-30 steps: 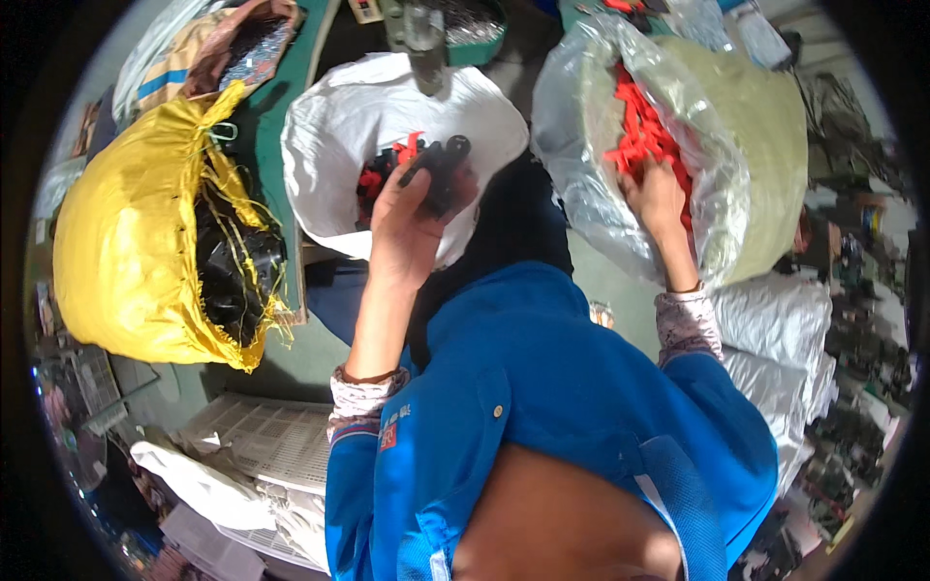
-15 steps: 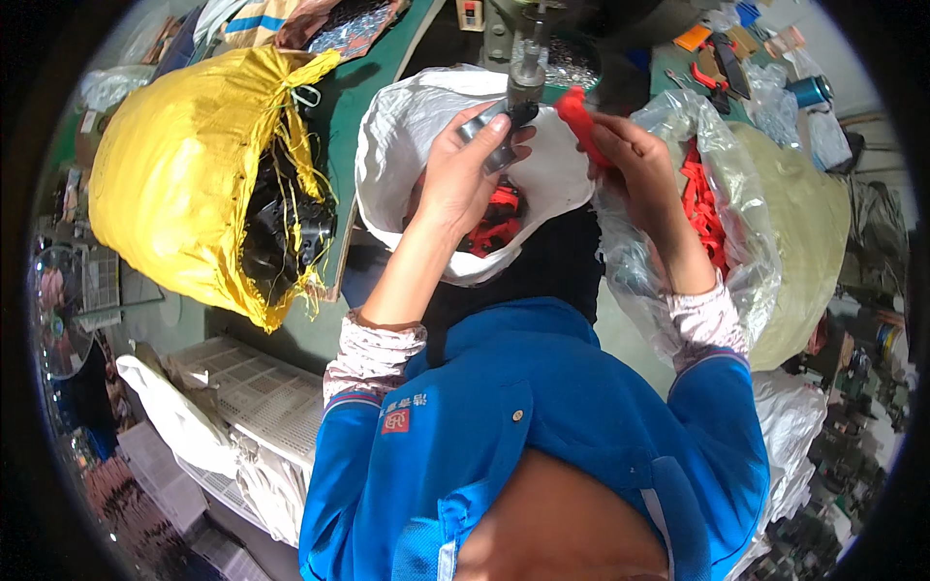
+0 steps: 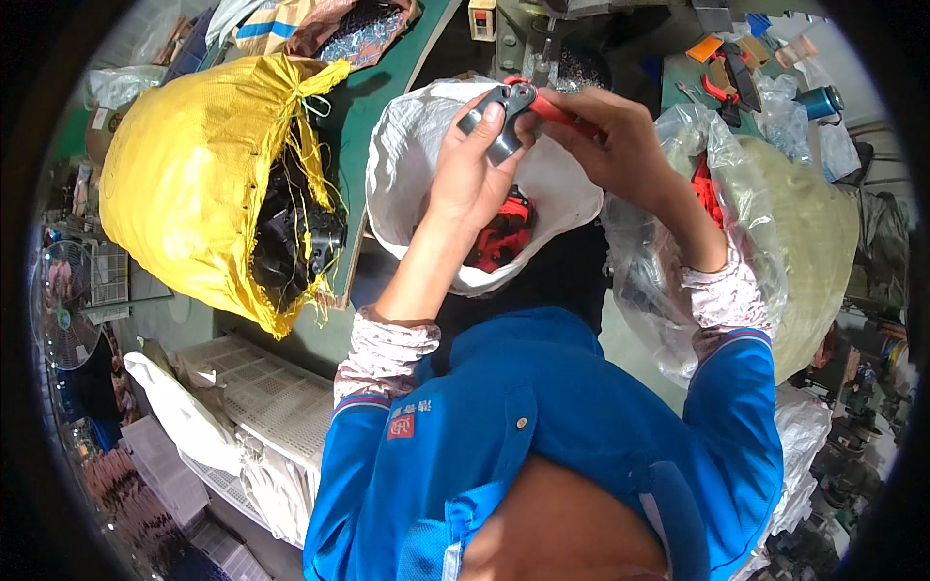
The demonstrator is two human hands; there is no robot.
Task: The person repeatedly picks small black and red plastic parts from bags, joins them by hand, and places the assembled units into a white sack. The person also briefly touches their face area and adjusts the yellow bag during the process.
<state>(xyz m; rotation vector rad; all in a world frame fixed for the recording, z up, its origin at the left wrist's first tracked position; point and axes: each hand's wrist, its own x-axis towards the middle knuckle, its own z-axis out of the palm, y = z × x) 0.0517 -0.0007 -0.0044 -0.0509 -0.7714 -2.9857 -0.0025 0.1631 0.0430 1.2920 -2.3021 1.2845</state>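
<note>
My left hand (image 3: 465,179) is closed around a dark grey, curved metal part (image 3: 506,145), thumb on top. Between the fingers of my right hand (image 3: 615,140) is a red plastic handle-shaped piece (image 3: 560,113). Its left end meets the top of the grey part, and my fingers partly hide the joint. Both hands are over the mouth of a white sack (image 3: 392,165), in which red and black parts (image 3: 504,237) lie. Close to my right forearm, a clear plastic bag (image 3: 644,261) holds more red pieces (image 3: 706,192).
A yellow woven sack (image 3: 179,160) full of black parts (image 3: 291,237) lies on the green table (image 3: 387,82) at left. Beyond my hands stands a machine with a metal shaft (image 3: 547,63). Tools and a blue-green roll (image 3: 820,102) sit at far right.
My right hand has brought the red piece leftward from beside the machine shaft onto the grey part. My left hand has tilted the grey part and still grips it.
</note>
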